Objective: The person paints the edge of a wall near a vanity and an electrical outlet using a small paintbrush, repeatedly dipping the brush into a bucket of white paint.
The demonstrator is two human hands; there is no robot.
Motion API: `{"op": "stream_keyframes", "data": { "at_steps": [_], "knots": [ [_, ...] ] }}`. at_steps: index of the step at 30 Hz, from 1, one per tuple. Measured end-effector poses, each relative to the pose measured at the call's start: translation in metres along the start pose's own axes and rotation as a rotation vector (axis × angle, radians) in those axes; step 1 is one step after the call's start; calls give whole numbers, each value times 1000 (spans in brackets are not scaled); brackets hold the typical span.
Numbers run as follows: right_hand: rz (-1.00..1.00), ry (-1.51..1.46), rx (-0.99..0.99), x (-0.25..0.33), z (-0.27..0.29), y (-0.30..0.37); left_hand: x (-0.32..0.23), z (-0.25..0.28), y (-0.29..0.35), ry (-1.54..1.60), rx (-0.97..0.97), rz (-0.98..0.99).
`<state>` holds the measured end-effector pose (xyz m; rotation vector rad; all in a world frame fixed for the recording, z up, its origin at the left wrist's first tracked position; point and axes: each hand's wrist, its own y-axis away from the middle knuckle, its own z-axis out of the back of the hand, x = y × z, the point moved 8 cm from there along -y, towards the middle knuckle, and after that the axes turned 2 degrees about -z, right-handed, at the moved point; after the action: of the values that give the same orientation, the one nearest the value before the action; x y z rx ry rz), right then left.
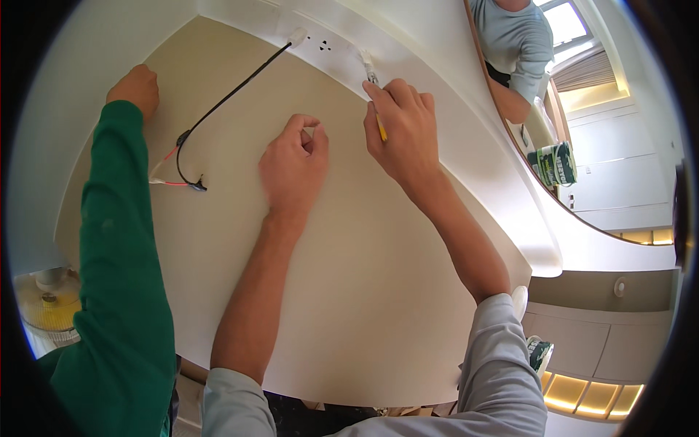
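Observation:
My right hand (408, 131) grips a small paintbrush (381, 128) with a yellow handle. Its pale bristles rest against the white panel along the back of the beige board (364, 291). My left hand (295, 164) hovers over the board, its fingers loosely curled and nothing showing in them. Between the hands and the far edge, a socket (325, 45) sits in the white panel. A white plug (297, 37) beside it carries a black cable (237, 89), which runs down to the board and ends in thin red and black wires.
From the left reaches a co-worker's green sleeve (120, 218), the hand (135, 91) at the board's far left edge. A round mirror (611, 160) curves along the right. A fan (49, 302) stands lower left; a green and white paint bucket (539, 352) is at lower right.

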<state>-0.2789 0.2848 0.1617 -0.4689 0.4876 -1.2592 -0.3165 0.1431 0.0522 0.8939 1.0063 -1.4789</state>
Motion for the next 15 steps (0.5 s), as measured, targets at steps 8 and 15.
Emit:
{"op": "stream_keyframes", "data": {
  "at_steps": [8,15],
  "knots": [
    [29,20,43,3,-9,5,-1,1,0,2,-1,-12],
    [68,74,146,3,-31,13,-2,0,-1,3,7,-7]
  ]
}}
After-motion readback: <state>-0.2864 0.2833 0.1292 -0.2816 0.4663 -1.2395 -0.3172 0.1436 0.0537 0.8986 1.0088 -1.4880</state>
